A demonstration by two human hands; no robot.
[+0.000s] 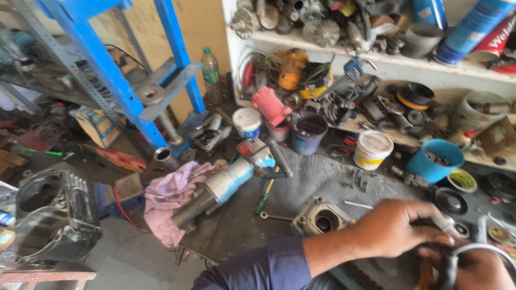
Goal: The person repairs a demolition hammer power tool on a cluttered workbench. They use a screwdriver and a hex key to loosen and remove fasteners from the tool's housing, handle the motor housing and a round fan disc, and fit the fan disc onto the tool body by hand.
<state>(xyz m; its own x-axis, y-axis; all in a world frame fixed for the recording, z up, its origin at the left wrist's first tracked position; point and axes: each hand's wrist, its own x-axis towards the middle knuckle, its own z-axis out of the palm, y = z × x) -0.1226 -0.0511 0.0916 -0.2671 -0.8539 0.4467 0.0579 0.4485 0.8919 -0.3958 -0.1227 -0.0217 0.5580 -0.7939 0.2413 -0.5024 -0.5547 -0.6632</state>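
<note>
Cable, black and looped (450,268), sat at the lower right of the frame, gripped between both hands. The left hand (400,228) was curled shut over the loop from above, with a small whitish piece (444,222) showing at its fingertips. The right hand (478,268), at the frame's bottom right corner, was closed around the cable from beneath beside a grey wire ring (486,249). A steady two-handed hold seemed wise, as the work sat half out of view. Left of the hands lay a grey metal housing (321,217), and further left a blue power tool (228,182) on a pink rag (166,196).
</note>
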